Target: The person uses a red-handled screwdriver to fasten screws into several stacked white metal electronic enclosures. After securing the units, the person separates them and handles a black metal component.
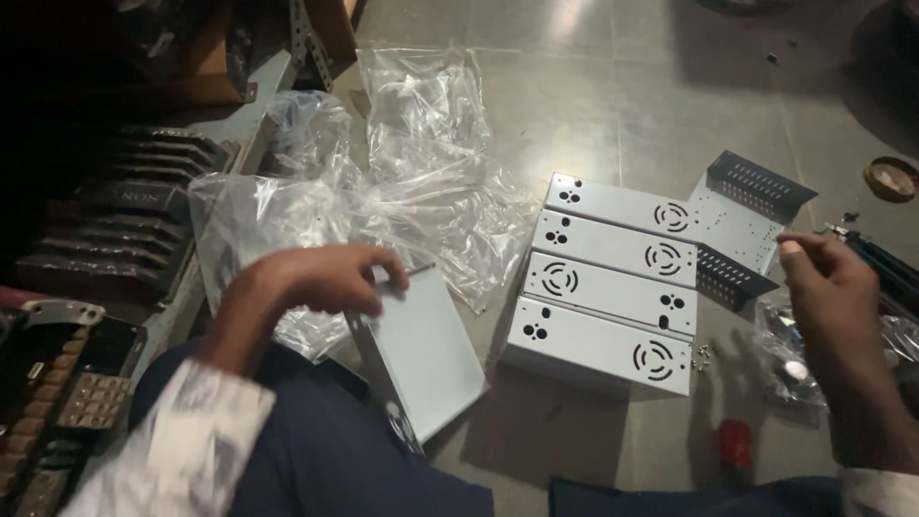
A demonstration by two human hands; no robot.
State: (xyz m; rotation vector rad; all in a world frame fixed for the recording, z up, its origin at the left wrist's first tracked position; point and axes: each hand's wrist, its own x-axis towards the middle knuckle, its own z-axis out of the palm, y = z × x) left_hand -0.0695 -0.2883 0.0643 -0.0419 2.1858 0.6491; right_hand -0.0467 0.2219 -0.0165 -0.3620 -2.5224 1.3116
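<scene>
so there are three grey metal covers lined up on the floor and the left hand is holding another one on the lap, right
Not quite: the head view shows four grey metal covers lined up on the floor, not three. The left hand does hold another cover on the lap.

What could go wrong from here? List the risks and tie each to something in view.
1. The left hand grips the grey metal cover only at its top edge, propped on the lap; it may slip, and the thin edge could cut fingers.
2. The small screws lie loose on the floor beside the stacked metal cases; a nudge could scatter them in the dim light.
3. The clear plastic bags lie crumpled nearby and could hide small parts.
</scene>
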